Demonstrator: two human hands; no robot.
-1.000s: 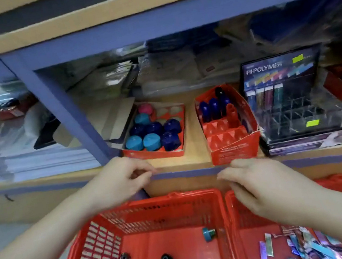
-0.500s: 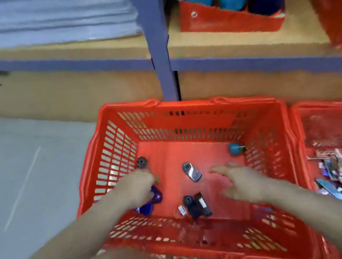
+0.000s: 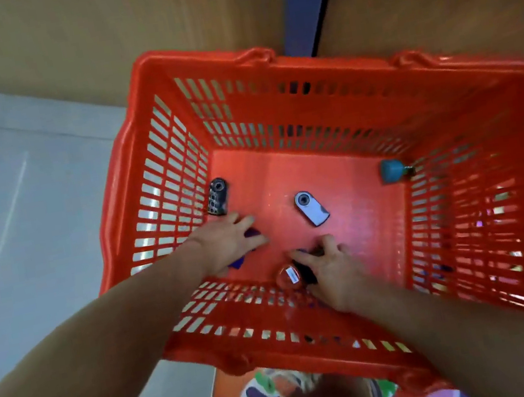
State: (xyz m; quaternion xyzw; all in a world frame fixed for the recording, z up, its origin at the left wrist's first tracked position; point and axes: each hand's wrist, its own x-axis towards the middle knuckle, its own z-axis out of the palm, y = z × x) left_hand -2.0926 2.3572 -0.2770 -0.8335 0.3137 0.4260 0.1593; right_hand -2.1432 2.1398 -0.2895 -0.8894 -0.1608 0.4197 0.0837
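Left hand, right hand in red basket

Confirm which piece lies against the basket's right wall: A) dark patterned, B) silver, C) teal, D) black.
C: the teal piece rests at the right wall of the basket; the silver piece lies mid-floor, the dark patterned piece at the left wall, the black piece in the right hand's grip.
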